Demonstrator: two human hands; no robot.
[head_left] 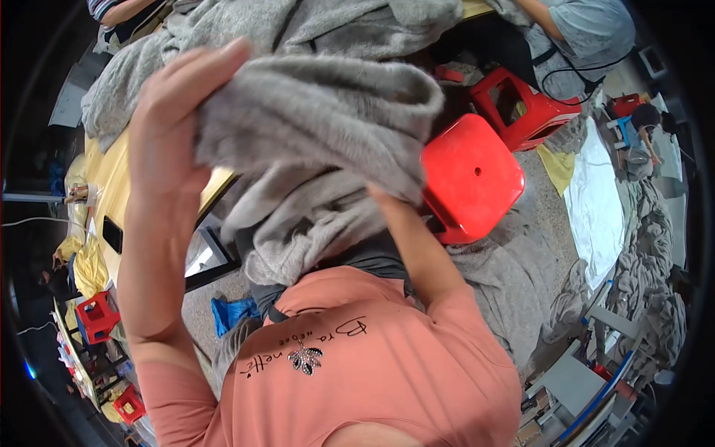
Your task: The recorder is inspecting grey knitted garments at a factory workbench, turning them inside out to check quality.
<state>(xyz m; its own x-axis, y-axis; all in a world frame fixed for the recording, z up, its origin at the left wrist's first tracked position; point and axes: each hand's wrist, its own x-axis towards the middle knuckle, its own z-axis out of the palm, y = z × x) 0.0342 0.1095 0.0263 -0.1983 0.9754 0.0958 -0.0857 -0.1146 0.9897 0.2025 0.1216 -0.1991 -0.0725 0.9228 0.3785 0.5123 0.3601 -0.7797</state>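
My left hand [175, 100] is raised at the upper left, slightly blurred, its fingers along the edge of a grey fleece cloth [320, 112] and the cloth gathered against its palm. From there the cloth stretches to the right in a loose fold, with a rounded loop at its right end. My right forearm [421, 249] reaches up under this fold; the right hand and its fingers are hidden behind the cloth. More of the grey fleece [298, 223] hangs in folds over my lap.
A wooden table [112, 175] with a dark phone [112, 235] lies to the left, and piled grey fleece [350, 26] covers its far part. Red plastic stools [473, 179] stand close on the right. Two people sit across the table. Grey fabric [514, 276] lies on the floor at right.
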